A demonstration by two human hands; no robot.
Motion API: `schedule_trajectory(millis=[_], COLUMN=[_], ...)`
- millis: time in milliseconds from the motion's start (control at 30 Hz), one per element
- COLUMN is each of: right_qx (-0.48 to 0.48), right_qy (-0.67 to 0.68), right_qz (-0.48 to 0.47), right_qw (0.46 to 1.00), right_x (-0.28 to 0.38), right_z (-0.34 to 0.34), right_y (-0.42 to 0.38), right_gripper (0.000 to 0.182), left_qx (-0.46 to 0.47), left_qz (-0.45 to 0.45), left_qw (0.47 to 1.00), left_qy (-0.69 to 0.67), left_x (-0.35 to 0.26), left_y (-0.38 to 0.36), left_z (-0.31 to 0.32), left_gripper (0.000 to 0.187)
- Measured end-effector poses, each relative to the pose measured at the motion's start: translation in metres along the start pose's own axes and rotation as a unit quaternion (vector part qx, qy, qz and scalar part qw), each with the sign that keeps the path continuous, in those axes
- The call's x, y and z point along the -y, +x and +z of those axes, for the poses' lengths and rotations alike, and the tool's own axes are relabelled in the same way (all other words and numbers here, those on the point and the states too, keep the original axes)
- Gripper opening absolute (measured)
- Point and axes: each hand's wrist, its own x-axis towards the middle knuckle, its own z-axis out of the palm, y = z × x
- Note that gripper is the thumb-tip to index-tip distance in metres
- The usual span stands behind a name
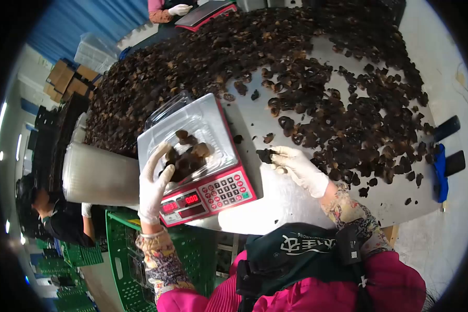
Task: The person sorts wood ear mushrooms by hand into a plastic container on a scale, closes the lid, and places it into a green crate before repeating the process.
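Pinching one dark mushroom piece (265, 155) in gloved right hand (299, 167), fingers closed on it, just right of scale (229, 190). Resting left hand (154, 184), fingers loosely curled, holding nothing, against clear tray (164, 117) of mushrooms; left hand nearer tray.

Single head-worn view, steeply downward, close over table (275, 203).

**Steel table, loaded**

Metal table (281, 203), pale bare sheet at its near edge. Directly on it: red-framed scale (213, 192) at the near edge; beyond and right of the scale, a broad heap of dark dried pieces (275, 57), thinning to scattered ones.
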Motion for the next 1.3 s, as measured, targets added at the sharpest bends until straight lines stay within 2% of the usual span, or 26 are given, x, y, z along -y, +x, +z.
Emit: schedule_trajectory(millis=[33,133,167,233,267,300,367,400,433,500,567,633,700,733,767,800,833,933,967,1000,1067,1100,1133,1167,1233,1300], right_qx=[-0.008,0.050,0.052,-0.015,-0.011,-0.043,-0.081,-0.096,-0.064,0.050,0.132,0.005,-0.058,-0.088,-0.117,-0.134,-0.123,-0.152,-0.135,-0.118,-0.056,-0.058,-0.032,-0.004,-0.038,0.061], right_qy=[-0.001,0.113,0.081,-0.250,-0.508,-0.615,-0.548,-0.467,-0.380,-0.331,-0.296,-0.347,-0.522,-0.593,-0.657,-0.739,-0.776,-0.655,-0.536,-0.413,-0.172,-0.107,-0.333,-0.539,-0.618,-0.447], right_qz=[-0.003,-0.006,-0.031,-0.155,-0.199,-0.211,-0.220,-0.112,-0.154,-0.052,0.010,-0.175,-0.250,-0.277,-0.302,-0.259,-0.239,-0.311,-0.319,-0.253,-0.163,-0.166,-0.150,-0.124,-0.187,-0.112], right_qw=[1.000,0.992,0.995,0.956,0.838,0.759,0.803,0.872,0.910,0.941,0.946,0.922,0.813,0.751,0.681,0.607,0.571,0.671,0.770,0.867,0.970,0.979,0.930,0.833,0.763,0.885], right_x=[0.003,0.015,0.012,0.006,-0.007,-0.021,-0.006,0.013,0.013,0.034,0.056,0.047,0.072,0.074,0.072,0.071,0.075,0.090,0.102,0.112,0.127,0.116,0.096,0.074,0.049,0.057], right_z=[-0.006,-0.009,-0.013,-0.006,-0.017,-0.025,-0.023,-0.016,-0.019,-0.008,-0.001,-0.022,-0.029,-0.031,-0.036,-0.043,-0.045,-0.054,-0.050,-0.047,-0.045,-0.043,-0.048,-0.054,-0.046,-0.027], right_y=[-0.008,-0.033,-0.038,-0.056,-0.059,-0.064,-0.069,-0.074,-0.074,-0.076,-0.067,-0.025,0.006,0.019,0.033,0.046,0.052,0.057,0.052,0.040,0.016,0.006,-0.001,-0.008,-0.028,-0.043], right_gripper=[0.024,0.034,0.029,0.025,0.024,0.020,0.019,0.018,0.023,0.026,0.027,0.026,0.033,0.036,0.039,0.033,0.022,0.016,0.013,0.012,0.015,0.015,0.015,0.014,0.014,0.016], left_qx=[-0.030,-0.146,-0.150,-0.068,-0.035,-0.005,0.064,0.067,0.070,0.097,0.205,0.261,0.239,0.239,0.208,0.176,0.175,0.114,0.111,0.111,0.112,0.116,0.134,0.151,0.186,0.223], left_qz=[0.044,0.076,0.051,0.037,0.037,-0.034,-0.043,-0.123,-0.130,-0.255,-0.311,-0.327,-0.339,-0.339,-0.357,-0.373,-0.373,-0.404,-0.405,-0.408,-0.398,-0.397,-0.372,-0.348,-0.346,-0.350], left_qw=[0.997,0.986,0.985,0.977,0.976,0.974,0.950,0.936,0.919,0.803,0.622,0.470,0.566,0.566,0.609,0.649,0.649,0.650,0.648,0.650,0.649,0.648,0.664,0.680,0.696,0.666], left_qy=[0.058,0.027,-0.072,-0.198,-0.211,-0.224,-0.303,-0.322,-0.366,-0.530,-0.689,-0.777,-0.713,-0.712,-0.677,-0.639,-0.640,-0.633,-0.636,-0.631,-0.639,-0.640,-0.635,-0.628,-0.601,-0.620], left_x=[0.003,-0.001,-0.017,-0.020,-0.022,-0.032,-0.015,-0.015,-0.013,-0.020,0.002,0.016,0.046,0.042,0.034,0.028,0.027,0.025,0.028,0.032,0.036,0.033,0.029,0.027,0.032,0.017], left_y=[-0.002,-0.020,-0.033,-0.053,-0.062,-0.072,-0.079,-0.087,-0.092,-0.088,-0.076,-0.071,-0.077,-0.077,-0.078,-0.078,-0.080,-0.085,-0.086,-0.085,-0.086,-0.084,-0.081,-0.080,-0.074,-0.068], left_z=[0.001,0.027,0.046,0.080,0.101,0.115,0.149,0.163,0.178,0.194,0.201,0.203,0.211,0.211,0.212,0.212,0.213,0.213,0.213,0.214,0.216,0.217,0.217,0.217,0.219,0.216], left_gripper=[0.045,0.034,0.030,0.029,0.028,0.028,0.029,0.033,0.044,0.052,0.060,0.058,0.047,0.047,0.043,0.038,0.038,0.027,0.027,0.028,0.030,0.030,0.033,0.037,0.047,0.059])
